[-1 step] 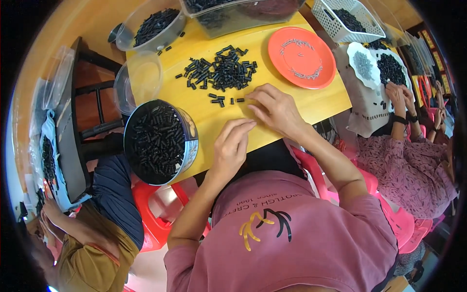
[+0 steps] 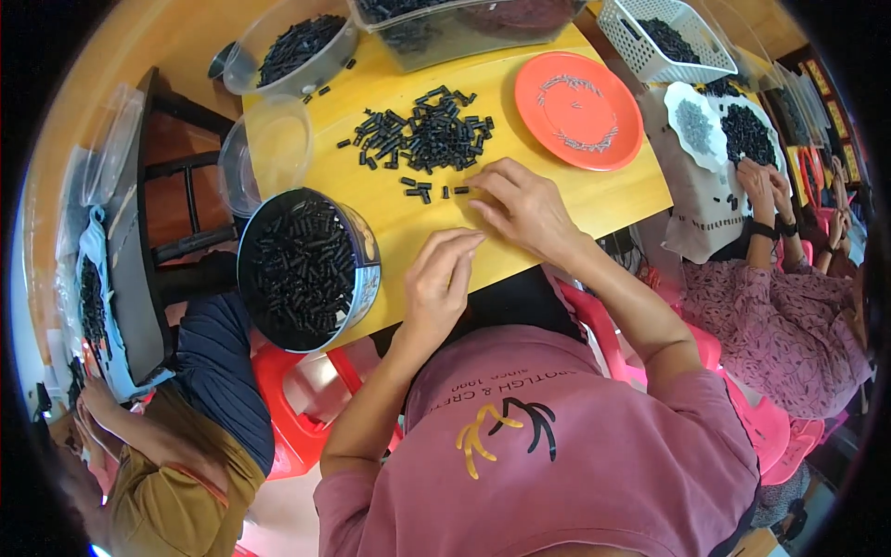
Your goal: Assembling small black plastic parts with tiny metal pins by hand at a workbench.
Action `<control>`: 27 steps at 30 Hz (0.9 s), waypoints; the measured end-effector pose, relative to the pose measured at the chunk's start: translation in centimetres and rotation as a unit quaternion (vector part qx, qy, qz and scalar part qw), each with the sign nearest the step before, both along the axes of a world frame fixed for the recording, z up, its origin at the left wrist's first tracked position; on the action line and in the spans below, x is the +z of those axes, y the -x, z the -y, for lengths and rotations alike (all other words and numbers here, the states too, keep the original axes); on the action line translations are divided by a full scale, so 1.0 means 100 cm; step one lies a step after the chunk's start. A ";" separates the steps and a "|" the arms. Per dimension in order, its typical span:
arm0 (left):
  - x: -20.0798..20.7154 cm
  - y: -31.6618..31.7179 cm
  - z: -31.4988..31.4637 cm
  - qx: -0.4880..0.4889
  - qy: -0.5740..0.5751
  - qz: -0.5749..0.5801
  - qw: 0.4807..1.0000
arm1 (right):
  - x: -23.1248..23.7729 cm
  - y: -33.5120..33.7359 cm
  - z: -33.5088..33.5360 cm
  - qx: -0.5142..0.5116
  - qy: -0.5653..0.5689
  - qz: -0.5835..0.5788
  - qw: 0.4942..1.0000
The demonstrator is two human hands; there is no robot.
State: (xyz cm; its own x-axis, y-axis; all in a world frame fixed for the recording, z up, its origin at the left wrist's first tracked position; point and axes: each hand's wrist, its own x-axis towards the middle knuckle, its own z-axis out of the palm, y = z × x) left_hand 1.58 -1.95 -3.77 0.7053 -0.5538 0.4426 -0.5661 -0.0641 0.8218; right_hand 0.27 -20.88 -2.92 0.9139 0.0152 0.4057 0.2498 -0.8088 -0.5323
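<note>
A pile of short black tubular pieces (image 2: 432, 135) lies on the yellow table (image 2: 390, 251), and a few loose black pieces (image 2: 418, 190) lie just in front of it. My right hand (image 2: 534, 209) is over the table with curved fingers, thumb and forefinger apart. Its forefinger tip is right beside one black piece (image 2: 461, 190); whether it touches is unclear. My left hand (image 2: 438, 278) hovers near the table's front edge, fingers pressed together. Anything between those fingertips is hidden. To the right, an orange-red plate (image 2: 580, 110) carries small silvery pins in a ring.
At front left stands a round tin (image 2: 367, 269) full of black pieces. Clear tubs (image 2: 339, 56) and a large clear bin (image 2: 464, 51) line the far side. An empty clear lid (image 2: 269, 139) overhangs the left edge. Other people sit at both sides, one person's hands (image 2: 761, 186) at right.
</note>
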 end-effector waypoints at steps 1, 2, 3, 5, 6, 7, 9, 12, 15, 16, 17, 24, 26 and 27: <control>0.001 0.004 -0.005 0.018 0.028 -0.092 0.995 | -0.002 -0.004 -0.002 0.004 0.001 -0.001 1.000; 0.001 0.008 -0.010 0.035 0.057 -0.183 0.981 | -0.004 -0.009 -0.004 0.000 0.034 -0.004 0.999; 0.004 0.012 -0.012 0.035 0.095 -0.275 0.956 | -0.005 -0.012 -0.006 -0.002 0.066 -0.006 0.998; 0.008 0.012 -0.014 0.023 0.127 -0.351 0.928 | -0.004 -0.015 -0.007 -0.003 0.069 -0.020 0.997; 0.008 0.012 -0.016 0.008 0.156 -0.424 0.892 | -0.003 -0.016 -0.008 -0.008 0.071 -0.033 0.997; 0.008 0.012 -0.016 0.011 0.159 -0.424 0.892 | -0.002 -0.015 -0.007 -0.004 0.072 -0.034 0.997; 0.004 0.010 -0.015 -0.021 0.239 -0.536 0.810 | 0.003 -0.014 -0.008 -0.004 0.031 -0.041 0.999; 0.004 0.005 -0.009 -0.023 0.299 -0.577 0.760 | 0.023 -0.005 -0.020 0.031 -0.114 -0.074 0.990; 0.004 0.000 -0.007 -0.021 0.350 -0.611 0.710 | 0.035 -0.001 -0.028 0.110 -0.093 -0.056 0.988; 0.000 -0.001 -0.008 -0.022 0.361 -0.625 0.692 | 0.038 -0.001 -0.028 0.135 -0.080 -0.064 0.986; -0.002 -0.001 -0.010 -0.021 0.363 -0.624 0.691 | 0.037 -0.004 -0.028 0.136 -0.080 -0.064 0.985; -0.005 0.000 -0.023 -0.031 0.330 -0.642 0.692 | 0.013 -0.045 -0.040 0.036 0.115 0.017 0.993; -0.005 0.000 -0.026 -0.010 0.329 -0.641 0.693 | 0.011 -0.053 -0.042 0.029 0.145 0.021 0.989; -0.005 -0.001 -0.027 -0.009 0.331 -0.640 0.693 | 0.011 -0.056 -0.044 0.022 0.173 0.023 0.984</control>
